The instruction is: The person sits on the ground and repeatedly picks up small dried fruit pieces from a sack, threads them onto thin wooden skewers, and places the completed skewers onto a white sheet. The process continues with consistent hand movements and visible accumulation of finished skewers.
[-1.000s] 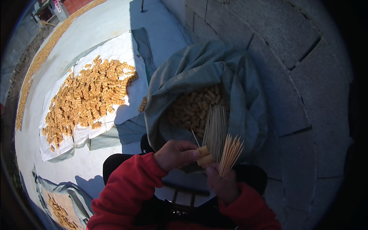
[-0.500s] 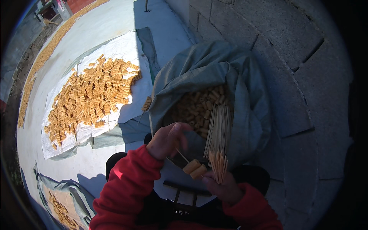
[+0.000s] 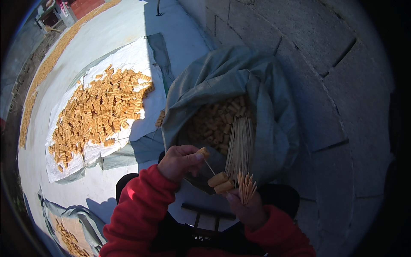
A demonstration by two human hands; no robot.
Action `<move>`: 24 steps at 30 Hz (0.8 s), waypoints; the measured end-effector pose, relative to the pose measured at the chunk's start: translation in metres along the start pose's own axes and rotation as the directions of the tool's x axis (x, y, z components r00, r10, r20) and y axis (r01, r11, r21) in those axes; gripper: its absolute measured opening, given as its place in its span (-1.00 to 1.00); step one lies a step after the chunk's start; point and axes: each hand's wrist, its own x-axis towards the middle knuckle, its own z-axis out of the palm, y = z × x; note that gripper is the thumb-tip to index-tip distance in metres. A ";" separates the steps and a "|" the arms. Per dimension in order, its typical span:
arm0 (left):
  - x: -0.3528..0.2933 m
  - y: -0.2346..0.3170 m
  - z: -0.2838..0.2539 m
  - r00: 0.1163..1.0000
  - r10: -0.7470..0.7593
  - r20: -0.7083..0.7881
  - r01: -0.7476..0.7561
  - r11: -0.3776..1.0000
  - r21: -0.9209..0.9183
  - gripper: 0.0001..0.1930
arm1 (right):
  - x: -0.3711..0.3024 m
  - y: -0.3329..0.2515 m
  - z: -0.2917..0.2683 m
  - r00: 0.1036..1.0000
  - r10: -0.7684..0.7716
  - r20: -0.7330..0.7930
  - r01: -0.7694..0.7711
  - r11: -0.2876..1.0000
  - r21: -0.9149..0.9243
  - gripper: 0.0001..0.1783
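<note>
My left hand point(image 3: 176, 162) pinches a short tan cylinder point(image 3: 204, 152) between thumb and fingers, at the upper end of a thin stick point(image 3: 210, 167). Lower on that stick sit two more tan cylinders point(image 3: 221, 183), side by side, next to my right thumb. My right hand point(image 3: 249, 210) is closed around a bunch of pointed sticks point(image 3: 247, 187), tips upward, and also steadies the loaded stick. Long pale sticks point(image 3: 239, 145) lie in the sack mouth just beyond; whether they join the held bunch I cannot tell.
A grey-green sack point(image 3: 276, 111) holding many loose cylinders point(image 3: 214, 124) stands before me. To the left, a heap of cylinders on sticks point(image 3: 100, 107) lies on a white sheet point(image 3: 55, 169). A block wall point(image 3: 317, 98) runs along the right. A smaller pile point(image 3: 68, 235) lies lower left.
My left hand has come up with a cylinder now visible in its pinch, at the stick's upper end. The two lower cylinders have shifted slightly; my right hand stays almost in place.
</note>
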 end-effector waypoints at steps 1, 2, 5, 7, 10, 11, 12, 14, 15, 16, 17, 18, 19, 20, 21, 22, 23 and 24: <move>0.001 0.000 -0.001 1.000 -0.006 0.027 0.007 0.999 -0.035 -0.75 | -0.001 0.003 -0.001 1.000 0.007 -0.005 -0.007 1.000 -0.014 -0.80; 0.003 -0.003 -0.001 0.998 -0.038 0.043 0.038 0.999 0.005 -0.72 | -0.001 0.002 -0.002 1.000 -0.021 -0.001 0.021 0.999 -0.038 -0.80; 0.002 -0.012 0.001 0.992 -0.106 0.068 0.098 0.989 0.111 -0.68 | 0.002 -0.002 -0.002 0.998 -0.056 0.002 0.056 0.995 -0.085 -0.79; 0.001 -0.024 0.014 0.989 -0.120 0.087 0.105 0.981 0.161 -0.70 | 0.004 0.004 -0.001 0.999 -0.009 -0.049 0.005 0.997 -0.079 -0.83; 0.002 -0.018 0.020 0.990 -0.124 0.063 0.113 0.981 0.158 -0.68 | 0.005 0.005 0.001 0.988 0.079 -0.133 -0.082 0.996 -0.018 -0.87; 0.000 -0.011 0.022 0.992 -0.114 0.059 0.097 0.966 0.241 -0.68 | 0.004 0.005 -0.001 0.982 0.126 -0.137 -0.127 0.992 0.007 -0.85; 0.001 -0.012 0.022 0.992 -0.112 0.058 0.096 0.969 0.227 -0.68 | 0.002 0.006 -0.005 0.976 0.199 -0.092 -0.196 0.980 0.034 -0.87; 0.002 -0.015 0.022 0.992 -0.109 0.059 0.096 0.975 0.199 -0.67 | 0.001 0.005 -0.007 0.967 0.247 -0.070 -0.241 0.967 0.078 -0.86; 0.001 -0.017 0.023 0.990 -0.120 0.079 0.097 0.964 0.246 -0.66 | 0.001 0.004 -0.005 0.970 0.227 -0.089 -0.218 0.971 0.102 -0.82; 0.001 -0.018 0.025 0.986 -0.131 0.099 0.097 0.951 0.293 -0.66 | 0.001 0.003 -0.003 0.972 0.208 -0.110 -0.194 0.973 0.125 -0.77; 0.000 -0.018 0.027 0.982 -0.144 0.119 0.096 0.935 0.340 -0.65 | 0.003 0.004 -0.001 0.978 0.167 -0.125 -0.150 0.980 0.132 -0.75; 0.001 -0.017 0.029 0.981 -0.145 0.128 0.096 0.940 0.327 -0.63 | 0.003 0.004 -0.001 0.981 0.126 -0.150 -0.106 0.985 0.135 -0.73; 0.003 -0.016 0.032 0.980 -0.145 0.136 0.097 0.945 0.313 -0.61 | 0.004 0.004 -0.002 0.981 0.086 -0.175 -0.062 0.989 0.137 -0.71; 0.006 -0.015 0.034 0.979 -0.147 0.144 0.098 0.949 0.299 -0.58 | 0.005 0.003 -0.004 0.975 0.111 -0.194 -0.079 0.984 0.162 -0.73; 0.011 -0.016 0.034 0.980 -0.159 0.119 0.122 0.955 0.271 -0.57 | 0.008 0.000 -0.006 0.969 0.135 -0.206 -0.097 0.978 0.185 -0.75; 0.022 -0.013 0.032 0.995 -0.080 0.055 0.065 0.969 0.238 -0.58 | 0.010 -0.002 -0.008 0.961 0.158 -0.226 -0.110 0.971 0.210 -0.77; 0.038 -0.009 0.030 1.000 -0.004 -0.010 0.006 0.978 0.209 -0.58 | 0.011 -0.006 -0.010 0.948 0.173 -0.269 -0.112 0.967 0.227 -0.78; 0.053 -0.008 0.026 0.994 0.072 -0.084 -0.056 0.981 0.186 -0.59 | 0.011 -0.011 -0.011 0.934 0.187 -0.304 -0.112 0.963 0.247 -0.79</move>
